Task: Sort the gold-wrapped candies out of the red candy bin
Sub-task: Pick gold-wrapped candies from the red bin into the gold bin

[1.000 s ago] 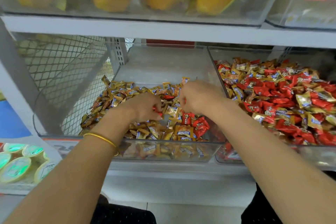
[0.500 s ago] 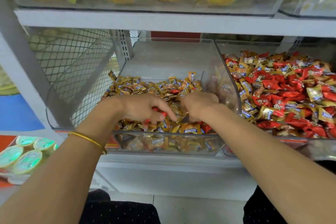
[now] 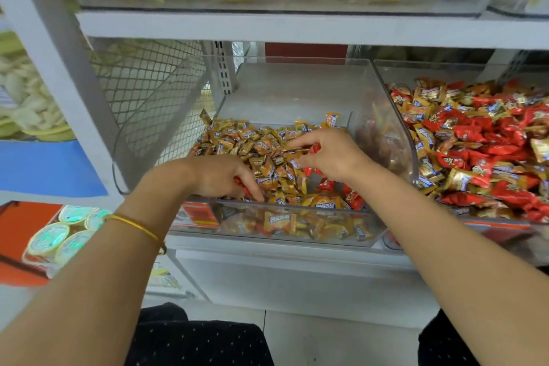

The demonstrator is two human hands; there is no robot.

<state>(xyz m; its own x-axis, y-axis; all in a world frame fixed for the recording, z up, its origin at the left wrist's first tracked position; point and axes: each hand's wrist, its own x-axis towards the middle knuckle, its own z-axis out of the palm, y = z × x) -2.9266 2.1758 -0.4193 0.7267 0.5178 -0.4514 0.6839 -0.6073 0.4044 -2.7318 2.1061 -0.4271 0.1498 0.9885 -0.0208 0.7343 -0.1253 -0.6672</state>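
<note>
two hands are held over the gold-wrapped candies [image 3: 261, 140] in the clear bin [image 3: 297, 92].
a red candy [image 3: 238, 182] is clamped in the curled grip of the left hand [image 3: 221, 177]; another is pinched by the right hand [image 3: 329, 154]. more gold ones are mixed into the red candy bin [image 3: 430, 71], just beside.

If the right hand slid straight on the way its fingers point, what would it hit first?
Probably the gold-wrapped candies heaped in the clear bin: the right hand, pinching a red candy, points left, low over them, though depth is unclear.
</note>
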